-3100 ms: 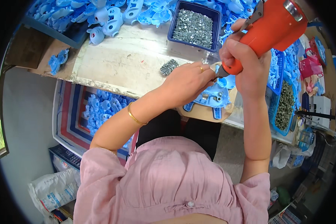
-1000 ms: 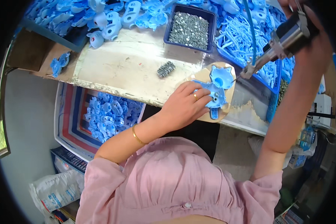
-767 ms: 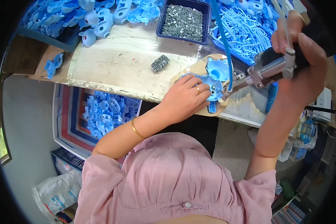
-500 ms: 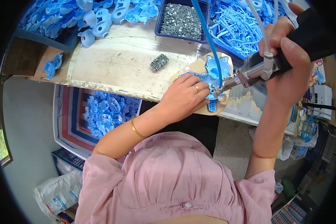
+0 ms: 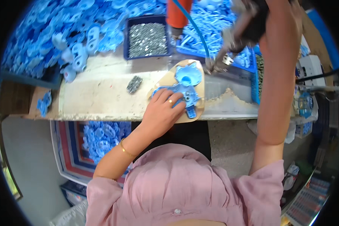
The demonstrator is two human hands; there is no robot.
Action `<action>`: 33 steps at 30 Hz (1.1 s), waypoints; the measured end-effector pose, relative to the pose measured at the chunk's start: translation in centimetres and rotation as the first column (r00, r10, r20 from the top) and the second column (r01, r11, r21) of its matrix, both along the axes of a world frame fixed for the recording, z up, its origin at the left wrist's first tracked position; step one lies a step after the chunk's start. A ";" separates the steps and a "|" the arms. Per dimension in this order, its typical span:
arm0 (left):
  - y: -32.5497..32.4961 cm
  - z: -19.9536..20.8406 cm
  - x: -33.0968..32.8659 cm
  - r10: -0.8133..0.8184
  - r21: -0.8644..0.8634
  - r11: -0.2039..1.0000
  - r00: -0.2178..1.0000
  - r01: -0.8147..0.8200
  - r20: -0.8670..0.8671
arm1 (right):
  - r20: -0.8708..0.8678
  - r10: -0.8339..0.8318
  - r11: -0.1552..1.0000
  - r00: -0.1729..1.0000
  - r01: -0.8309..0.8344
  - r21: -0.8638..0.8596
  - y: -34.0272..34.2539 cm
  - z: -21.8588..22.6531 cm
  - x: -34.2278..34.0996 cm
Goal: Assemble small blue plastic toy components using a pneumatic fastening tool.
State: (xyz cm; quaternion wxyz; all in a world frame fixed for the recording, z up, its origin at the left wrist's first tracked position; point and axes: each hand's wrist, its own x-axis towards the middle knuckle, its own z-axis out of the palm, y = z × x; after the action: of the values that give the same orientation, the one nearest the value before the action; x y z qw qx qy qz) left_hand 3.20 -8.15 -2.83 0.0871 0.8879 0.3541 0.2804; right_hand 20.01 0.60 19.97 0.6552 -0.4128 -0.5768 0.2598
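Observation:
My left hand (image 5: 163, 112), with a ring and a bracelet, is closed over a blue plastic casting (image 5: 187, 76) and holds it against a tan board (image 5: 196, 115). A round end and a narrow tab of the casting show past my fingers; my palm hides the rest. Up at the right, my right hand (image 5: 283, 12) grips a dark power screwdriver with a metal nose (image 5: 229, 52). Motion blurs this tool, and its tip is to the right of the casting, apart from it. The fingers of my right hand are largely hidden.
A dark tray of small screws (image 5: 147, 55) stands behind the board, beside an orange hanging tool (image 5: 178, 17). Blue parts are heaped at the far left; a blue bin (image 5: 229, 67) holds stick-like pieces. A dark metallic clump (image 5: 134, 84) lies on the bench (image 5: 101, 98).
The screwdriver has lifted off the casting, and my right arm has reached farther up and away. The view has shifted, while my left hand stays on the casting.

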 end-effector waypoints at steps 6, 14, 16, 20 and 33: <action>-0.7 4.9 -3.9 -0.028 -0.204 0.977 0.980 0.069 0.196 | 0.140 0.483 0.875 0.864 -0.475 -0.087 6.9 0.9 6.2; -7.3 15.1 -16.8 0.178 -0.561 0.756 0.931 -0.336 -0.318 | 0.625 -0.097 0.897 0.775 0.339 -0.282 16.7 -12.7 29.2; -8.2 15.5 -17.0 0.292 -0.503 0.695 0.841 -0.514 -0.456 | 0.806 -0.151 0.828 0.572 0.519 -0.213 19.0 -16.7 30.3; -5.5 13.8 -14.2 0.291 -0.606 0.688 0.917 -0.399 -0.274 | 0.947 -0.081 0.923 0.310 0.382 -0.046 21.7 -23.6 34.5; 1.0 11.3 -4.6 -0.100 -0.594 0.800 0.995 0.080 -0.001 | 0.618 0.011 0.861 0.786 0.307 -0.405 14.9 -16.3 33.8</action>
State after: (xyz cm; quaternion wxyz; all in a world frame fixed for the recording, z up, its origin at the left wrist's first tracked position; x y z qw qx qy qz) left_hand -1.41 -7.14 8.48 0.3678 0.8364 0.3826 0.1370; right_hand 53.83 15.45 3.70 0.3320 -0.6695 -0.6346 0.1973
